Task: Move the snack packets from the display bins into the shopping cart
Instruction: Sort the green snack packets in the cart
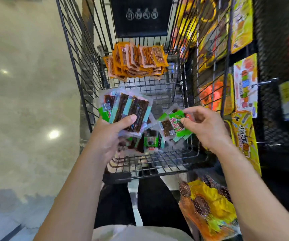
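Note:
My left hand (112, 134) grips a fanned stack of clear and teal snack packets (128, 110) with dark strips inside, held over the near end of the black wire shopping cart (180, 159). My right hand (204, 129) pinches a small bunch of green packets (173, 124) above the cart. More green and dark packets (149, 141) lie on the cart floor below my hands. A pile of orange packets (136, 61) sits at the cart's far end.
A black mesh display rack (270, 49) with hanging yellow and orange snack bags (241, 25) stands close on the right. A netted yellow bag (208, 207) lies at lower right. Shiny pale floor (27, 101) spreads to the left of the cart.

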Available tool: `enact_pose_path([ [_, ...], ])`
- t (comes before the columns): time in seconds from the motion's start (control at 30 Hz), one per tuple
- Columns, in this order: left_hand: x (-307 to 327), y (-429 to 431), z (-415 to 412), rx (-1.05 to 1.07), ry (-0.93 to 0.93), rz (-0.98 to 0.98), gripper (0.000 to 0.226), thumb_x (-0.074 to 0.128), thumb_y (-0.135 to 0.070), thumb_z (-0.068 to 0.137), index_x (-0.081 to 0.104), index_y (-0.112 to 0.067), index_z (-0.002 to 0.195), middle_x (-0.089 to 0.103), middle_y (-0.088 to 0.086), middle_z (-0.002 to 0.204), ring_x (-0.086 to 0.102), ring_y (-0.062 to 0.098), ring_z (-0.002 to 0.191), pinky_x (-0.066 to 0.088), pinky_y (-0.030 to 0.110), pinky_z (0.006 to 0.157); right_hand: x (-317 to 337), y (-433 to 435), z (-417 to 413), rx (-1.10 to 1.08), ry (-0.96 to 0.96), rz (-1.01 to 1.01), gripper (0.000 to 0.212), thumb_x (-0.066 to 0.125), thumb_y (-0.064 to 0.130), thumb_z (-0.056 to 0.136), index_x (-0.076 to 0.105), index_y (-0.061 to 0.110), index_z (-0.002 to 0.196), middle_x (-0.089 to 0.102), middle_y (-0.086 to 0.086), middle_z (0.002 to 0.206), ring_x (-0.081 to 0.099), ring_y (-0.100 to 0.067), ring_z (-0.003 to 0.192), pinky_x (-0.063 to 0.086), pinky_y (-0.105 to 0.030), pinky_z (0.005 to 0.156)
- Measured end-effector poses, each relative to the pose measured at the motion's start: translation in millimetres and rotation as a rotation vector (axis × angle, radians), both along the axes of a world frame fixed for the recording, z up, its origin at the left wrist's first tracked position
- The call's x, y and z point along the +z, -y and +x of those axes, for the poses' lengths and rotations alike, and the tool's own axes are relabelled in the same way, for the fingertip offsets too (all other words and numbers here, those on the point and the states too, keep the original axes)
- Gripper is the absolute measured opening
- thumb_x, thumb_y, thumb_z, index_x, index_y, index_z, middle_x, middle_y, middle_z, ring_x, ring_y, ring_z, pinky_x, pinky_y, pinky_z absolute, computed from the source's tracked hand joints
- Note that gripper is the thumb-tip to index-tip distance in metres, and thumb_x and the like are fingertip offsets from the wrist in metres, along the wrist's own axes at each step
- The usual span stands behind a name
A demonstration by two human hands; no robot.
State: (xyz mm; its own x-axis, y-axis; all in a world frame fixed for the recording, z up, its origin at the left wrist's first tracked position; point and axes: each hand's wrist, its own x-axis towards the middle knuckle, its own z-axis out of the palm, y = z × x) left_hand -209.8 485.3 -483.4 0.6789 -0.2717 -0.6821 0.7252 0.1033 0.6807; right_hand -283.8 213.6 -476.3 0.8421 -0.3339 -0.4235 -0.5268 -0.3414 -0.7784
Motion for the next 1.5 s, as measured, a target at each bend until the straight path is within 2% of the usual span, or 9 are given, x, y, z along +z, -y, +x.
enact_pose_path([
  [0.17, 73.6, -10.5, 15.1, 0.003, 0.111, -0.034, 0.038, 0.087, -0.019, 0.066, 0.081, -0.021, 0.103, 0.082, 0.006, 0.108, 0.08, 0.027, 0.095, 0.066, 0.038, 0.069, 78.4, -12.4, -16.5, -0.161, 0.166, 0.041, 0.019, 0.082, 0.017, 0.087, 0.076, 0.033, 0.095, 0.059, 0.023, 0.065, 0.053, 0.003, 0.062, 0.042, -0.009, 0.061],
  [0.43, 198.7, -26.6, 26.1, -0.167, 0.292, -0.174, 0.029, 0.086, -0.023, 0.07, 0.086, -0.036, 0.096, 0.082, -0.002, 0.11, 0.08, 0.022, 0.096, 0.065, 0.03, 0.066, 217.4, -49.1, -57.4, -0.442, 0.427, 0.207, 0.019, 0.084, 0.021, 0.084, 0.078, 0.027, 0.101, 0.079, -0.004, 0.089, 0.076, -0.02, 0.082, 0.061, -0.032, 0.07],
  [0.57, 248.9, -16.3, 24.0, -0.27, 0.363, -0.237, 0.029, 0.086, -0.024, 0.07, 0.086, -0.033, 0.097, 0.081, -0.002, 0.114, 0.079, 0.023, 0.103, 0.066, 0.038, 0.071, 277.6, -55.5, -86.0, -0.527, 0.535, 0.211, 0.048, 0.092, 0.045, 0.067, 0.076, 0.025, 0.107, 0.074, -0.016, 0.094, 0.068, -0.03, 0.086, 0.055, -0.051, 0.082],
  [0.73, 299.5, 17.0, 7.7, -0.404, 0.409, -0.274, 0.035, 0.086, -0.031, 0.064, 0.083, -0.028, 0.099, 0.082, -0.003, 0.11, 0.079, 0.022, 0.1, 0.058, 0.041, 0.079, 330.2, -54.7, -136.0, -0.687, 0.677, 0.125, 0.031, 0.087, 0.039, 0.07, 0.077, 0.034, 0.099, 0.075, 0.004, 0.084, 0.07, -0.016, 0.077, 0.057, -0.026, 0.064],
  [0.83, 325.2, 46.5, -13.8, -0.506, 0.424, -0.313, 0.029, 0.083, -0.028, 0.066, 0.083, -0.029, 0.095, 0.082, -0.008, 0.105, 0.08, 0.018, 0.096, 0.061, 0.044, 0.083, 352.7, -52.1, -177.7, -0.82, 0.761, 0.069, 0.02, 0.084, 0.015, 0.079, 0.08, 0.028, 0.093, 0.078, -0.001, 0.085, 0.071, -0.016, 0.079, 0.061, -0.031, 0.075],
  [1.03, 355.6, 108.6, -81.7, -0.671, 0.421, -0.38, 0.047, 0.086, -0.024, 0.062, 0.077, -0.01, 0.106, 0.082, 0.004, 0.098, 0.077, 0.014, 0.067, 0.062, 0.034, 0.066, 378.0, -47.3, -287.1, -0.989, 0.809, -0.073, 0.023, 0.07, -0.003, 0.092, 0.071, 0.019, 0.095, 0.063, 0.016, 0.054, 0.058, 0.003, 0.045, 0.044, -0.01, 0.044],
  [1.2, 368.9, 156.3, -172.5, -0.817, 0.434, -0.472, 0.043, 0.086, -0.017, 0.065, 0.077, -0.008, 0.105, 0.083, 0.001, 0.09, 0.075, 0.015, 0.059, 0.059, 0.025, 0.053, 389.9, -53.6, -396.1, -1.111, 0.834, -0.137, 0.022, 0.087, 0.022, 0.079, 0.079, 0.032, 0.097, 0.072, 0.013, 0.081, 0.067, -0.007, 0.079, 0.054, -0.027, 0.07],
  [1.37, 378.4, 185.9, -284.9, -1.009, 0.409, -0.532, 0.023, 0.09, -0.022, 0.06, 0.087, -0.021, 0.082, 0.082, 0.006, 0.094, 0.078, 0.018, 0.068, 0.059, 0.025, 0.055, 400.7, -66.3, -507.0, -1.219, 0.86, -0.131, 0.018, 0.08, 0.024, 0.08, 0.078, 0.029, 0.097, 0.075, -0.001, 0.083, 0.067, -0.012, 0.063, 0.049, -0.021, 0.053],
  [1.5, 380.1, 206.4, -367.3, -1.119, 0.426, -0.508, 0.035, 0.092, -0.025, 0.062, 0.082, -0.014, 0.094, 0.079, 0.006, 0.1, 0.072, 0.021, 0.065, 0.051, 0.025, 0.052, 404.2, -69.7, -592.9, -1.336, 0.852, -0.181, 0.025, 0.082, 0.028, 0.076, 0.078, 0.026, 0.101, 0.074, -0.021, 0.098, 0.064, -0.029, 0.086, 0.048, -0.044, 0.079],
])
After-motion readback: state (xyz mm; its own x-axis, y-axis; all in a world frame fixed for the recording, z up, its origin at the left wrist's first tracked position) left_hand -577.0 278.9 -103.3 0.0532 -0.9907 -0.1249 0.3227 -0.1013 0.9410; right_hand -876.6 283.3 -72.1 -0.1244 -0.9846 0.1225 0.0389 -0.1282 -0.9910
